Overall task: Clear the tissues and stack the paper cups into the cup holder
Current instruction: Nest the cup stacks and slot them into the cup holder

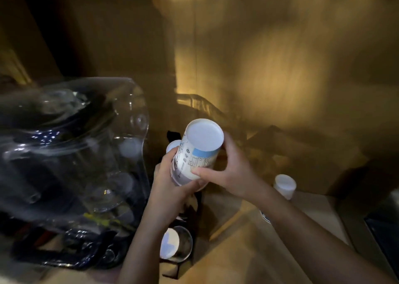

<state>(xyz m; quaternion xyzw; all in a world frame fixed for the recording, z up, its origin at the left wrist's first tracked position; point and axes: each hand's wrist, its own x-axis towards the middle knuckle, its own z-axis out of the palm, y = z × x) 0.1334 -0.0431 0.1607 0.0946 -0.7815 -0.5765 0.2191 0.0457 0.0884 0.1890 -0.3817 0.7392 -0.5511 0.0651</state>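
A stack of upside-down white paper cups (197,152) with blue and line-drawn print is held in the middle of the view, base toward me. My left hand (172,182) grips its lower part from the left. My right hand (228,171) clasps it from the right, thumb across the front. Behind the stack, another white cup base (172,146) peeks out. Below my hands a shiny round cup holder ring (183,243) shows a white cup base (169,243) inside. One more upturned white cup (285,185) stands to the right on the wooden surface. No tissues are visible.
A large clear water bottle (71,154) on a dark dispenser fills the left side, close to my left forearm. A wooden countertop (237,251) runs under my arms. A dark object (384,229) sits at the right edge. The wall behind is dim and blurred.
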